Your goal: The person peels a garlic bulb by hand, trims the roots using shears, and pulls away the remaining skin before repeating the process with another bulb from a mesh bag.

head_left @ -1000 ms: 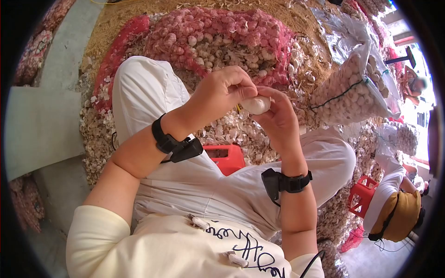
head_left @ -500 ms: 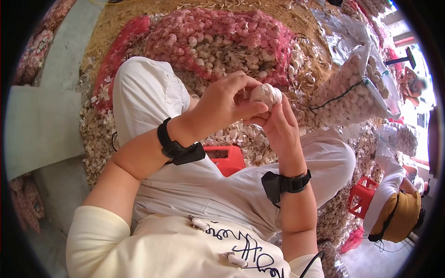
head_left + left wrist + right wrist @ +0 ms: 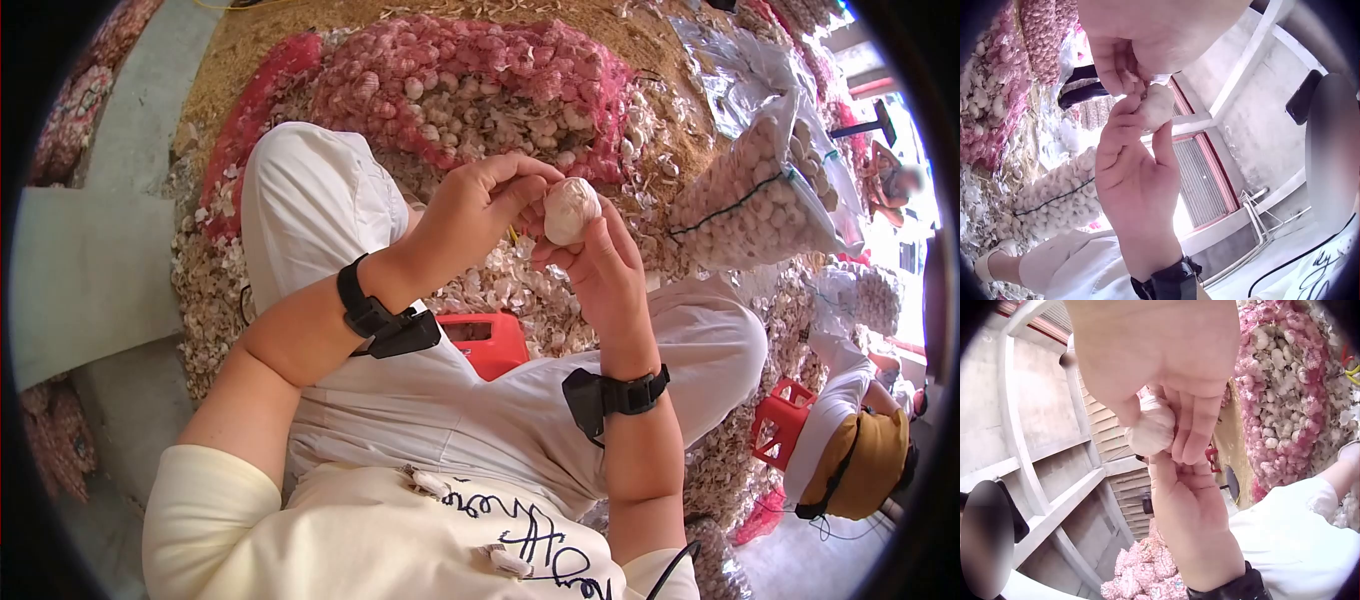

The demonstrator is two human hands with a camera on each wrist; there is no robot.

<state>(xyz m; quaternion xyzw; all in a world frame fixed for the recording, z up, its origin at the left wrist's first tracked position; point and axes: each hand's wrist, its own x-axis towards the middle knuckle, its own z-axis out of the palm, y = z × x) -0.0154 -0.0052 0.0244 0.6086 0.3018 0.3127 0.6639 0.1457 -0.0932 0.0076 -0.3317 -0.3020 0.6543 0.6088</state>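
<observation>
Gripping round white papery garlic bulb point(image 3: 572, 211) in bare right hand point(image 3: 609, 264), nearer than pink mesh garlic sack point(image 3: 365, 85). Holding bare left hand point(image 3: 480, 212) curl-fingered at bulb's left; can't tell if pinching.

The cream shirt point(image 3: 370, 530) has short sleeves point(image 3: 215, 500) and dark looping script point(image 3: 530, 537); a black cable point(image 3: 672, 570) crosses it, pale trousers point(image 3: 420, 430) sit below it, black wristbands point(image 3: 640, 394) beyond its sleeves.

Between left hand point(image 3: 470, 210) and right hand point(image 3: 612, 265), round white garlic bulb point(image 3: 572, 212); beyond, red mesh sack point(image 3: 575, 65); ahead to the right, translucent garlic-filled sack point(image 3: 735, 212); between white-trousered legs point(image 3: 310, 190), red plastic stool point(image 3: 495, 345).
</observation>
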